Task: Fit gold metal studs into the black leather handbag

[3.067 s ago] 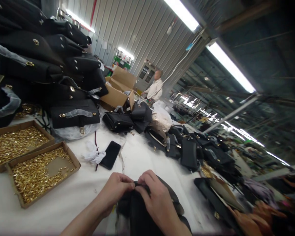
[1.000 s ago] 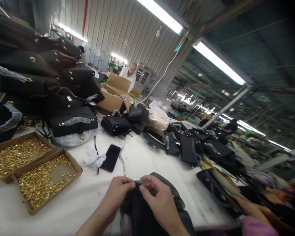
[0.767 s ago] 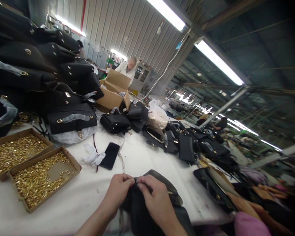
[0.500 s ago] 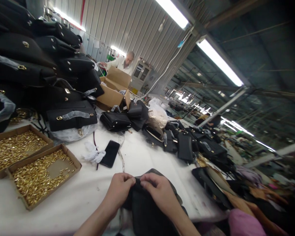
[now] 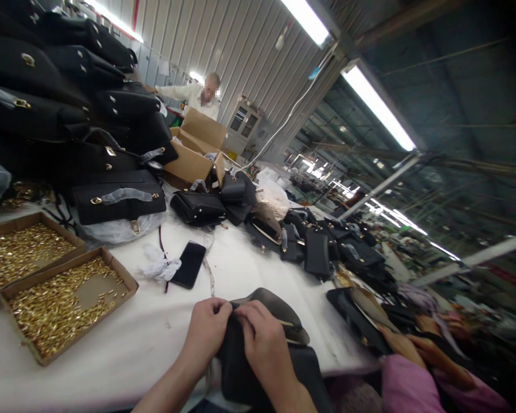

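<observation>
A black bag (image 5: 234, 367) lies at the table's near edge, its curved flap (image 5: 273, 307) spread out behind my right hand. My left hand (image 5: 208, 327) pinches the bag's upper left corner between thumb and fingers. Close beside it, my right hand (image 5: 260, 332) has its fingers closed on the same edge, the fingertips of both hands almost meeting. Whether a small part sits between the fingertips is hidden. To the left, a cardboard tray (image 5: 133, 285) holds small gold metal pieces (image 5: 47, 312).
A second tray (image 5: 75, 244) of gold pieces stands farther left. Beyond are a phone (image 5: 189, 264), crumpled white wrap (image 5: 157, 268), stacked black bags (image 5: 116, 195) and an open carton (image 5: 189, 166). A co-worker in pink sleeves (image 5: 408, 384) handles a bag at right; another person (image 5: 202, 97) stands behind the carton.
My right hand has turned, its fingers curling further over the bag's edge. More of the flap now shows at the right. The view has shifted slightly; the person behind the carton has an arm stretched out.
</observation>
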The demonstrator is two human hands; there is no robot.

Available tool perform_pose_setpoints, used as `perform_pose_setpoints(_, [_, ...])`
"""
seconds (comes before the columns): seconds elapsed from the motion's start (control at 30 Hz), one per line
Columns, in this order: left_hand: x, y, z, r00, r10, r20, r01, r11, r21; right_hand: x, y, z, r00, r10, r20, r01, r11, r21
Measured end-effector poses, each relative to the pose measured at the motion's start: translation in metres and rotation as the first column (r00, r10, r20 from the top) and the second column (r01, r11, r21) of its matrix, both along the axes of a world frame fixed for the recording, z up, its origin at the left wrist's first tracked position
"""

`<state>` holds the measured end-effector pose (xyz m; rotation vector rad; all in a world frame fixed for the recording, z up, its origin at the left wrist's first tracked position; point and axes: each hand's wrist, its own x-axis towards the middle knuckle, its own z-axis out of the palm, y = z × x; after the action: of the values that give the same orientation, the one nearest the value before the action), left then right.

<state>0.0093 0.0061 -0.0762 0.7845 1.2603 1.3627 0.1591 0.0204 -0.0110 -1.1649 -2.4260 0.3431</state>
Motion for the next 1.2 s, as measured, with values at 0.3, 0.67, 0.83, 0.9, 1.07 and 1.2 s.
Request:
perform_pose_setpoints(0.3, [0.0, -0.006, 0.0, 0.999, 0.0, 0.047, 0.0, 1.0, 0.014, -0.002, -0.008, 0.003, 0.998, 0.011, 0.067, -0.012, 1.0, 0.018])
perform_pose_setpoints(0.67, [-0.002, -0.009, 0.001, 0.993, -0.015, 0.114, 0.012, 1.0, 0.02, -0.008, -0.008, 0.009, 0.998, -0.049, -0.029, 0.045, 0.993, -0.113])
perform_pose_setpoints(0.83, [-0.004, -0.01, -0.001, 0.987, -0.027, 0.16, 0.021, 0.999, 0.036, -0.01, -0.01, 0.005, 0.996, -0.077, -0.037, 0.073, 0.992, -0.103])
perform_pose_setpoints(0.9, [-0.004, -0.01, -0.001, 0.984, -0.038, 0.175, 0.032, 0.999, 0.035, -0.009, -0.011, 0.004, 0.997, -0.068, -0.037, 0.064, 0.992, -0.106])
perform_pose_setpoints(1.07, [-0.004, -0.009, -0.001, 0.983, -0.043, 0.18, 0.038, 0.999, 0.034, -0.008, -0.011, 0.002, 0.997, -0.057, -0.057, 0.05, 0.993, -0.11])
perform_pose_setpoints(1.2, [-0.006, -0.007, -0.003, 0.979, -0.039, 0.202, 0.029, 0.998, 0.052, -0.011, -0.008, 0.001, 0.997, -0.056, -0.056, 0.051, 0.994, -0.093])
